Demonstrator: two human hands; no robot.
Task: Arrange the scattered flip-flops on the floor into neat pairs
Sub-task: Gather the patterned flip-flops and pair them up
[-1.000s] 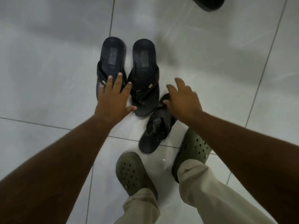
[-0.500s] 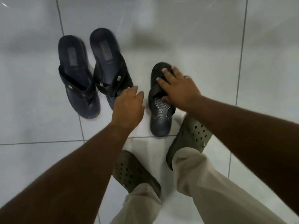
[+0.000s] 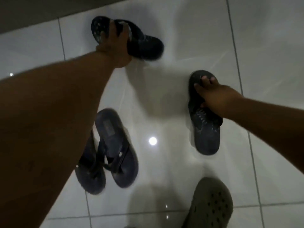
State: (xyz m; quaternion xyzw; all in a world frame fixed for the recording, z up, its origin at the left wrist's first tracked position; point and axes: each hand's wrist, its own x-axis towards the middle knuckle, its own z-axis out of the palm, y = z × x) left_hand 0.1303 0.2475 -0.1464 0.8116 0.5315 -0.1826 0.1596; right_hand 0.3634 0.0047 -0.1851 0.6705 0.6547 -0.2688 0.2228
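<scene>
My left hand [image 3: 115, 45] is stretched far forward and grips a black patterned flip-flop [image 3: 144, 45] near the top of the view, its fingers curled over the strap. Over at the right, my right hand [image 3: 213, 96] holds the matching black patterned flip-flop [image 3: 205, 134] by its strap, its heel end toward me on the floor. A dark navy pair lies side by side at lower left: one flip-flop [image 3: 115, 148] shows fully, the other [image 3: 90, 175] is partly hidden under my left forearm.
The floor is glossy white tile [image 3: 164, 96] with grey grout lines and a light reflection. My foot in a grey-green perforated clog [image 3: 212, 206] stands at the bottom right. A dark wall base [image 3: 32, 12] runs along the top left.
My left hand has left the navy pair, reached far forward and taken hold of a second patterned flip-flop. My right hand still grips the first one. The camera view has shifted forward.
</scene>
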